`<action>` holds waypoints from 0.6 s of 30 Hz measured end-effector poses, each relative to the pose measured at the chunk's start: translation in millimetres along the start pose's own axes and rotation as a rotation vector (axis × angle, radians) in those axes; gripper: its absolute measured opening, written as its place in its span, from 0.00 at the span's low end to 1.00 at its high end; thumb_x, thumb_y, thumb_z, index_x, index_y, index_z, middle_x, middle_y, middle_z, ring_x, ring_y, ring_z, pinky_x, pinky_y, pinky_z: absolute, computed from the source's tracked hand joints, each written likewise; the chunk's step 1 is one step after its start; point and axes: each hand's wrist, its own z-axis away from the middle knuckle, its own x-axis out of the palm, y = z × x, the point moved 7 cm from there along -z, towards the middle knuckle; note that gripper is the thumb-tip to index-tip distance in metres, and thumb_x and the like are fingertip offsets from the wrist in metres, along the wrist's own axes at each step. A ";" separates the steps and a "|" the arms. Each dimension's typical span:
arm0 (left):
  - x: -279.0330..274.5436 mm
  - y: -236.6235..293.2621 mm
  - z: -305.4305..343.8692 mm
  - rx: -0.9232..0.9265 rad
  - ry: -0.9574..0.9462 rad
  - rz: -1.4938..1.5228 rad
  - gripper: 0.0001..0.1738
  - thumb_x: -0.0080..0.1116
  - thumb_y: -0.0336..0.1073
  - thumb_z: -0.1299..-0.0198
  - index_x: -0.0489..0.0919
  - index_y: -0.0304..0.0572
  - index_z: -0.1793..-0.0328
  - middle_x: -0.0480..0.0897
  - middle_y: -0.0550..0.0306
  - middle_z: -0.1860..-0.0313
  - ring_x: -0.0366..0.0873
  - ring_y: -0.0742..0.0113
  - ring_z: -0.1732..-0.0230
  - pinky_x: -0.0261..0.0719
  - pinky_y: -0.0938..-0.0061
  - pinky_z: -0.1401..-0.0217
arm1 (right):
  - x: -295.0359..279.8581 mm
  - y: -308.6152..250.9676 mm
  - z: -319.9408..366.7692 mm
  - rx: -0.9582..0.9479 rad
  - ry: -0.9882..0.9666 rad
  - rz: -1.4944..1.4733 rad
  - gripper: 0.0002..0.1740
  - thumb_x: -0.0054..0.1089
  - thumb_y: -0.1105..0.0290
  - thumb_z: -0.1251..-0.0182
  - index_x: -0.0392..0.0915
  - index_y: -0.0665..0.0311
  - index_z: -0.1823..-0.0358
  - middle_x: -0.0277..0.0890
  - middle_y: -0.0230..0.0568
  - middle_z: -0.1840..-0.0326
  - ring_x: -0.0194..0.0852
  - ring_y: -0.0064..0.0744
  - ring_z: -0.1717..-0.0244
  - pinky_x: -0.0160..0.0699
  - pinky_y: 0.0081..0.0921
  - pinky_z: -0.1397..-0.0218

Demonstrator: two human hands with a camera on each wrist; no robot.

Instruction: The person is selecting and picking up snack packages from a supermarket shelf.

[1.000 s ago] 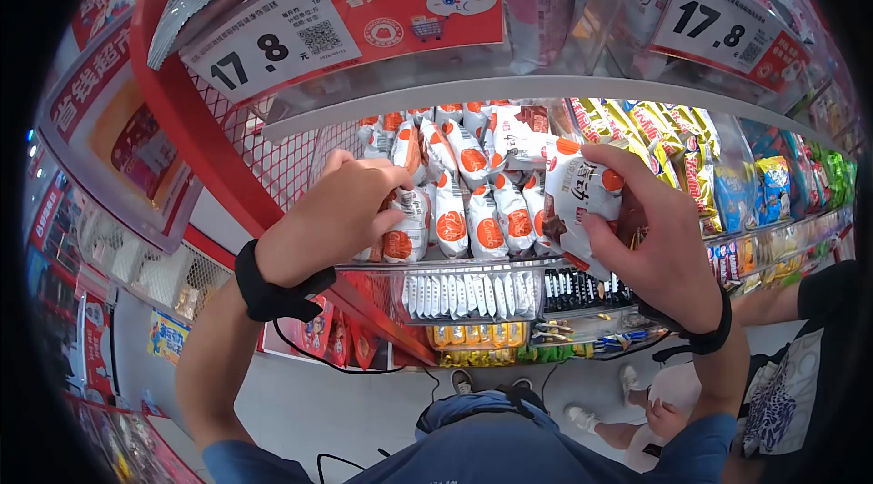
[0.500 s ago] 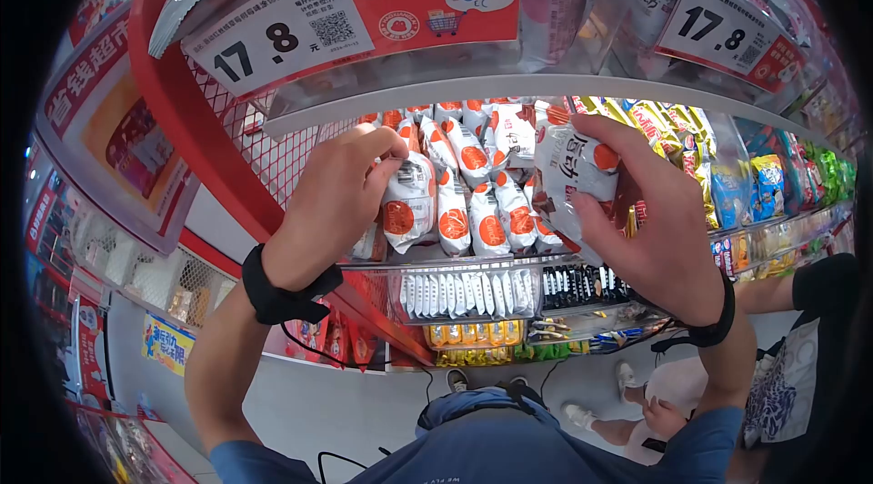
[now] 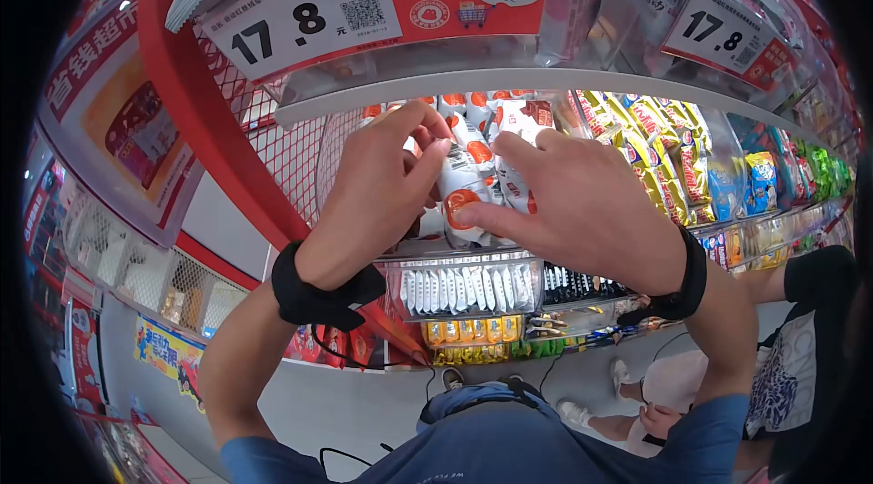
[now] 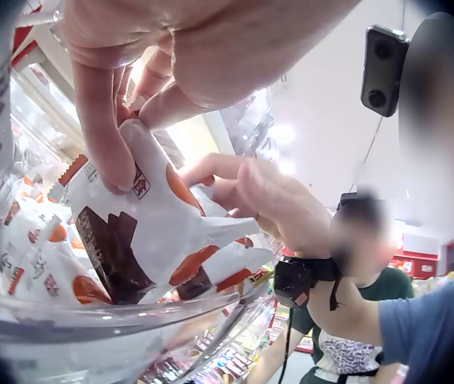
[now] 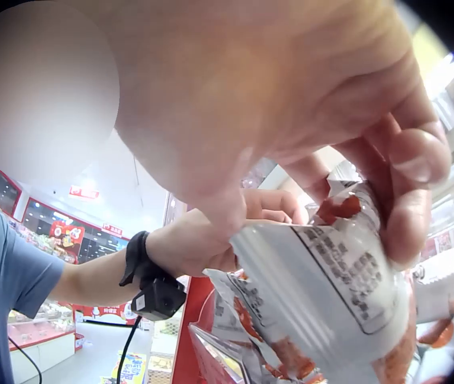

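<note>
White snack packets (image 3: 516, 114) with orange circles stand packed in a clear-fronted shelf bin. My left hand (image 3: 377, 179) reaches in from the left; in the left wrist view its fingers pinch the top end of a white packet (image 4: 151, 232) with a chocolate picture. Close to its right, my right hand (image 3: 582, 202) lies over the front row, thumb across the orange circle of a packet (image 3: 462, 182). The right wrist view has that hand's thumb and fingers around a packet (image 5: 323, 288) with printed text. I cannot tell if both hands hold the same packet.
Yellow snack packs (image 3: 646, 143) fill the neighbouring bin. A shelf lip (image 3: 436, 89) with price cards (image 3: 300, 25) overhangs the hands. At left runs a red post (image 3: 195, 93) with mesh. White bars (image 3: 468, 287) line the shelf below. Another person (image 3: 782, 348) stands at right.
My right hand has moved left from the packet it held at the bin's right side to the middle of the front row. My left hand has shifted right, and the hands are closer together.
</note>
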 end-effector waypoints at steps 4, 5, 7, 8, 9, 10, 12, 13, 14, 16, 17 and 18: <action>8.4 -1.3 -4.0 -0.005 -0.065 0.135 0.08 0.57 0.30 0.32 0.75 0.33 0.51 0.76 0.56 0.58 0.84 0.72 0.67 0.85 0.81 0.70 | 5.3 -11.0 -1.1 -0.094 0.102 0.150 0.36 0.65 0.37 0.42 0.77 0.67 0.53 0.75 0.50 0.71 0.82 0.45 0.70 0.79 0.39 0.66; 8.8 -3.4 -4.5 -0.014 -0.085 0.156 0.08 0.57 0.30 0.31 0.75 0.34 0.51 0.76 0.57 0.58 0.84 0.72 0.65 0.85 0.80 0.67 | 6.8 -10.2 -2.5 -0.087 0.092 0.158 0.34 0.65 0.39 0.41 0.77 0.66 0.53 0.75 0.49 0.71 0.82 0.45 0.70 0.79 0.39 0.66; 7.5 -3.1 -3.4 0.014 -0.105 0.103 0.09 0.58 0.32 0.32 0.75 0.35 0.50 0.76 0.56 0.58 0.83 0.71 0.60 0.83 0.77 0.61 | 9.6 -7.2 -2.8 -0.061 0.085 0.154 0.31 0.65 0.44 0.40 0.77 0.66 0.52 0.75 0.49 0.70 0.81 0.45 0.70 0.79 0.39 0.66; 5.4 -0.9 -1.2 0.053 -0.103 0.028 0.09 0.58 0.32 0.32 0.76 0.35 0.50 0.76 0.56 0.58 0.83 0.70 0.58 0.82 0.75 0.58 | 10.7 -5.1 -2.6 -0.044 0.089 0.145 0.28 0.65 0.47 0.40 0.77 0.65 0.52 0.75 0.49 0.70 0.81 0.45 0.70 0.79 0.39 0.66; 2.7 0.6 1.4 0.092 -0.100 -0.045 0.10 0.59 0.33 0.32 0.76 0.36 0.50 0.76 0.55 0.58 0.82 0.69 0.55 0.81 0.73 0.55 | 10.9 -3.2 -2.3 -0.029 0.093 0.136 0.26 0.65 0.50 0.40 0.76 0.65 0.51 0.75 0.49 0.69 0.81 0.45 0.70 0.79 0.40 0.66; -4.6 0.7 4.9 0.146 -0.065 -0.225 0.11 0.59 0.33 0.33 0.76 0.36 0.49 0.77 0.54 0.58 0.81 0.67 0.54 0.80 0.72 0.53 | 10.3 -0.8 -1.4 -0.011 0.080 0.120 0.25 0.65 0.51 0.40 0.76 0.64 0.51 0.75 0.48 0.69 0.81 0.46 0.69 0.78 0.40 0.66; -18.8 1.4 12.1 0.251 0.012 -0.588 0.13 0.60 0.34 0.34 0.76 0.36 0.47 0.77 0.51 0.56 0.79 0.64 0.51 0.76 0.69 0.49 | 6.9 5.6 0.9 0.019 0.057 0.088 0.23 0.64 0.55 0.41 0.76 0.63 0.49 0.75 0.48 0.68 0.80 0.47 0.69 0.78 0.42 0.66; -16.8 -2.6 12.1 0.181 -0.059 -0.597 0.17 0.61 0.38 0.35 0.76 0.36 0.45 0.79 0.47 0.56 0.80 0.61 0.53 0.77 0.68 0.50 | 3.6 8.1 2.2 0.010 0.106 0.088 0.22 0.63 0.56 0.40 0.76 0.64 0.52 0.75 0.48 0.69 0.80 0.47 0.71 0.78 0.41 0.68; -14.2 -5.6 13.6 0.107 -0.130 -0.602 0.21 0.63 0.42 0.37 0.76 0.35 0.43 0.80 0.44 0.56 0.81 0.59 0.55 0.77 0.66 0.52 | 2.1 10.6 4.8 0.000 0.151 0.086 0.20 0.61 0.56 0.40 0.76 0.65 0.54 0.75 0.48 0.71 0.80 0.46 0.73 0.78 0.40 0.70; -7.9 -13.5 19.2 -0.047 -0.269 -0.606 0.30 0.65 0.50 0.39 0.76 0.35 0.39 0.82 0.37 0.55 0.83 0.54 0.59 0.78 0.64 0.54 | 0.3 13.0 5.6 0.034 0.159 0.060 0.21 0.61 0.56 0.39 0.76 0.65 0.54 0.75 0.49 0.70 0.80 0.47 0.72 0.77 0.41 0.69; -1.0 -22.1 20.8 -0.042 -0.317 -0.653 0.37 0.66 0.55 0.43 0.74 0.35 0.36 0.83 0.32 0.56 0.83 0.45 0.61 0.80 0.59 0.54 | -1.8 14.3 5.6 0.081 0.122 0.037 0.22 0.63 0.55 0.40 0.76 0.64 0.51 0.75 0.49 0.68 0.79 0.49 0.70 0.77 0.42 0.66; 3.7 -24.6 21.9 -0.095 -0.373 -0.677 0.36 0.65 0.54 0.42 0.73 0.35 0.35 0.83 0.31 0.55 0.83 0.43 0.58 0.79 0.58 0.52 | -2.1 16.3 6.0 0.129 0.083 0.015 0.24 0.64 0.55 0.40 0.75 0.63 0.49 0.75 0.50 0.65 0.79 0.50 0.67 0.76 0.44 0.63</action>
